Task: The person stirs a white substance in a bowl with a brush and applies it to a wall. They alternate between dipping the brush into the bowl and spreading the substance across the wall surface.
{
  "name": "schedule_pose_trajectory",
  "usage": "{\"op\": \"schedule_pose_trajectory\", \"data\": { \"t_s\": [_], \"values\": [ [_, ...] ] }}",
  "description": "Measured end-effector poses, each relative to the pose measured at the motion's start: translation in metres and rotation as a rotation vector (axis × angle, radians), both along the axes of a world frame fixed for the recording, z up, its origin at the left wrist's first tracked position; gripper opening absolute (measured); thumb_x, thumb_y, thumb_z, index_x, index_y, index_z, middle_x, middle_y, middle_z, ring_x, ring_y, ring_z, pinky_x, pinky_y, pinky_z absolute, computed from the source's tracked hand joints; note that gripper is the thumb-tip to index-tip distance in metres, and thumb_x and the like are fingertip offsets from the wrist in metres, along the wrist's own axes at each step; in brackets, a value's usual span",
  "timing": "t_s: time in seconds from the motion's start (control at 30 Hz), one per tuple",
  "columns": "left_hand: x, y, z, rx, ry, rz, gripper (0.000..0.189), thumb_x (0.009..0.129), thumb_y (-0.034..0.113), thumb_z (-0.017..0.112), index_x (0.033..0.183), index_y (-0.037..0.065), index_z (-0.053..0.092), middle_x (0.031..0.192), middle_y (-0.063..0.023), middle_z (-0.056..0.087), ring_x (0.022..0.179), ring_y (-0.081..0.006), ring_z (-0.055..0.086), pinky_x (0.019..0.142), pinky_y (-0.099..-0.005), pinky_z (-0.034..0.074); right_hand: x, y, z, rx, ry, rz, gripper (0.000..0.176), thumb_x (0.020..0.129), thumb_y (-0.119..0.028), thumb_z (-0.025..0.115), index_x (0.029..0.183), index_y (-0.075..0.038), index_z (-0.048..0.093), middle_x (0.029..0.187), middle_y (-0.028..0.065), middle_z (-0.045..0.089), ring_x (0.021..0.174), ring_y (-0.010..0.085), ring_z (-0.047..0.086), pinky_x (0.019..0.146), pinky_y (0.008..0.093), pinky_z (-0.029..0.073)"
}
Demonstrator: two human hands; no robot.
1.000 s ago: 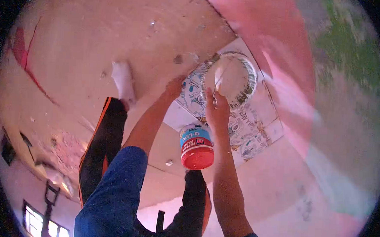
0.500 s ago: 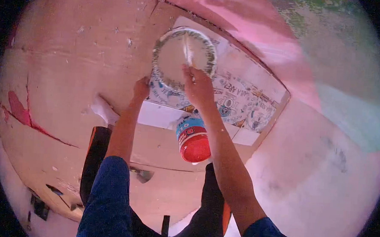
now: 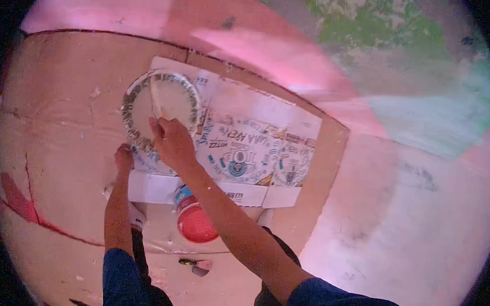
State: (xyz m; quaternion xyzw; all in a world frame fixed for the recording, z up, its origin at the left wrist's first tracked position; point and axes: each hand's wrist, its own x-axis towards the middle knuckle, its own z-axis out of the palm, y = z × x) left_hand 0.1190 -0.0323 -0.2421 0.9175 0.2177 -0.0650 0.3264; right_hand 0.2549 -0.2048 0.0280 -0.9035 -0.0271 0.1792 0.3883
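Observation:
A round tub with pale contents and a smeared rim stands on printed cardboard. Over its near side, my right hand is closed around the handle of a pale stick-like tool, whose far end lies inside the tub. My left hand is at the tub's lower left edge, fingers bent; whether it grips the rim is too small to tell. A red and blue bucket is below my right forearm, which partly covers it.
Brown sheeting covers the floor, with a red-stained tear at the left. A scraper lies near my legs. Beyond the sheeting's dark edge are pink, green and white surfaces.
The view has shifted, so the tub, cardboard and bucket appear farther left and lower. My right hand still holds the tool in the tub, and my left hand remains beside it.

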Motion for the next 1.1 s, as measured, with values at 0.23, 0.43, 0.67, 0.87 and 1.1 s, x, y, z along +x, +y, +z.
{"op": "schedule_pose_trajectory", "data": {
  "t_s": [0.23, 0.43, 0.67, 0.87, 1.1],
  "values": [
    [-0.016, 0.003, -0.034, -0.034, 0.159, 0.117, 0.015, 0.066, 0.010, 0.060, 0.080, 0.008, 0.054, 0.079, -0.0130, 0.059, 0.071, -0.0294, 0.056, 0.061, -0.0365, 0.045, 0.007, -0.017, -0.015, -0.148, -0.037, 0.043, 0.040, 0.084, -0.034, 0.038, 0.071, 0.001, 0.052, 0.067, 0.0234, 0.052, 0.066, 0.0379, 0.052, 0.063, 0.0447, 0.040],
    [0.038, -0.010, 0.085, -1.094, 0.128, 0.604, 0.040, 0.078, 0.029, 0.053, 0.113, 0.014, 0.039, 0.104, -0.0047, 0.049, 0.090, -0.0223, 0.052, 0.067, -0.0430, 0.045, 0.019, -0.025, -0.015, -0.173, 0.086, 0.137, 0.040, 0.085, -0.033, 0.035, 0.076, 0.002, 0.053, 0.074, 0.0253, 0.054, 0.069, 0.0380, 0.054, 0.065, 0.0449, 0.041],
    [0.068, -0.060, 0.156, -1.146, 0.043, 0.471, 0.059, 0.079, 0.021, 0.052, 0.125, 0.016, 0.015, 0.113, -0.0097, 0.039, 0.095, -0.0229, 0.049, 0.068, -0.0365, 0.049, 0.025, -0.052, -0.011, -0.011, 0.075, 0.203, 0.038, 0.086, -0.033, 0.032, 0.090, 0.000, 0.052, 0.076, 0.0230, 0.056, 0.074, 0.0355, 0.055, 0.068, 0.0437, 0.043],
    [0.088, -0.087, 0.177, -1.108, 0.043, 0.348, 0.056, 0.078, 0.012, 0.051, 0.123, 0.016, 0.018, 0.111, -0.0081, 0.040, 0.091, -0.0196, 0.049, 0.068, -0.0303, 0.049, 0.029, -0.084, -0.016, 0.010, 0.126, 0.218, 0.036, 0.086, -0.032, 0.034, 0.082, 0.000, 0.051, 0.071, 0.0231, 0.055, 0.069, 0.0380, 0.054, 0.064, 0.0468, 0.042],
    [0.064, -0.084, 0.112, -0.465, 0.073, -0.331, 0.054, 0.080, 0.016, 0.049, 0.125, 0.019, 0.019, 0.123, -0.0091, 0.032, 0.105, -0.0251, 0.040, 0.077, -0.0399, 0.044, 0.029, -0.130, 0.003, -0.043, 0.042, 0.197, 0.036, 0.086, -0.031, 0.033, 0.087, 0.000, 0.051, 0.069, 0.0244, 0.054, 0.067, 0.0388, 0.054, 0.064, 0.0466, 0.044]
  ]
}}
